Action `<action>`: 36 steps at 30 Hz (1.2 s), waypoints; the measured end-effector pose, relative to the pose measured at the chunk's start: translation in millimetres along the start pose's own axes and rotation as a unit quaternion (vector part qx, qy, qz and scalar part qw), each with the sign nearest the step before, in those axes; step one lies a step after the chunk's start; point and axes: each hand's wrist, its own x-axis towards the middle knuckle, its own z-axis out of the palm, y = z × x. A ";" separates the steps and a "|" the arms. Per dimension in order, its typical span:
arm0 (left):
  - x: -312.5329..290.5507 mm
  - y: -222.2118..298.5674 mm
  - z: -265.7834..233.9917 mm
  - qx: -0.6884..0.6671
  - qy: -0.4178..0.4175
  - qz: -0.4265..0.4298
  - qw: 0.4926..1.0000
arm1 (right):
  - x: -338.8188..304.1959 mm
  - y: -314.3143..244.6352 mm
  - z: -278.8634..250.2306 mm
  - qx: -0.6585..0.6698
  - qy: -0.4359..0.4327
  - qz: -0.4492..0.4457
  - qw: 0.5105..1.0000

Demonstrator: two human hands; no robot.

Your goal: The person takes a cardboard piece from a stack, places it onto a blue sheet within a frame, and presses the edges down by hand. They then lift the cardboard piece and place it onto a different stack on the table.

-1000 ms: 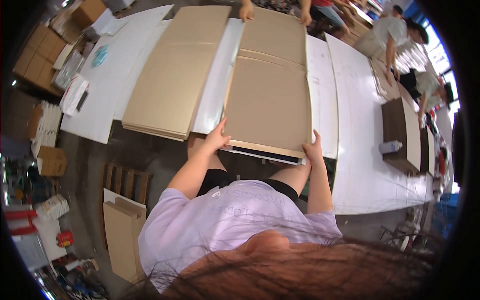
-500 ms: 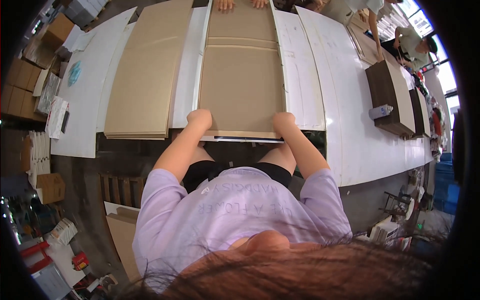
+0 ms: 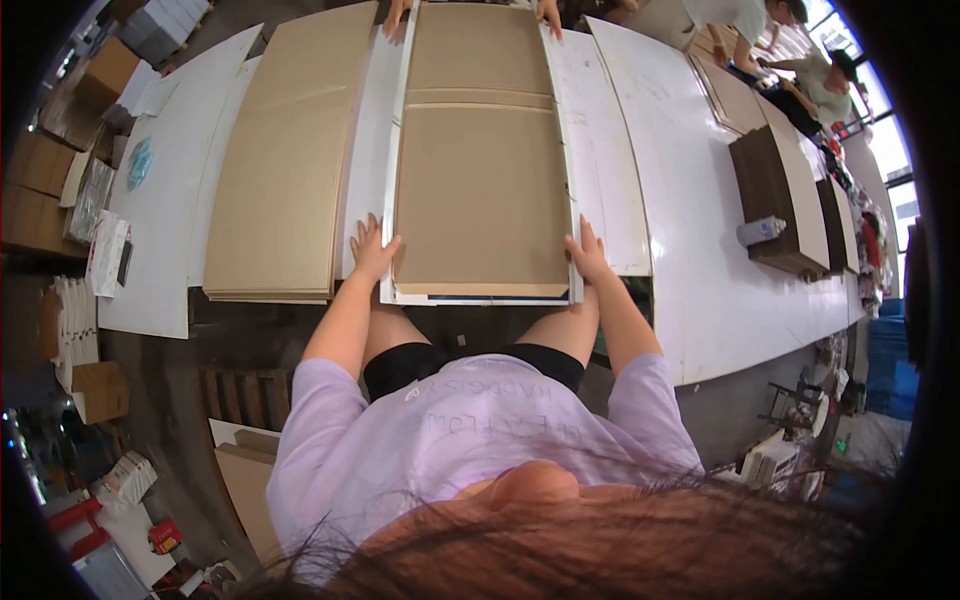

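Observation:
Brown cardboard with a crosswise fold line lies inside a long frame with narrow white edges. My left hand rests against the frame's left edge near the close corner, its fingers spread forward and the thumb toward the rim. At the right edge, my right hand mirrors it, fingers stretched out along the outside. Neither hand is wrapped round anything. Across the table a co-worker's hands touch the far end of the frame on both sides.
A stack of flat cardboard sheets lies to the left on the white table. Dark brown boxes or panels stand at the right with a spray can beside them. Other people work at the far right.
My hands have opened from closed grips on the near corners and now lie along the outer sides. The co-worker's hands have shifted from the cardboard to the frame's outer edges.

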 end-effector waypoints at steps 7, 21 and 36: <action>-10.8 33.3 19.0 -0.066 0.041 0.054 0.995 | -10.0 -40.9 2.1 -0.014 -0.051 0.056 0.997; -5.6 35.0 18.1 -0.100 0.098 0.102 0.985 | -5.2 -66.9 32.1 -0.152 0.019 0.037 0.987; -27.6 41.7 -26.9 -0.203 0.139 0.159 0.956 | -18.4 -120.8 37.2 -0.360 0.027 0.026 0.932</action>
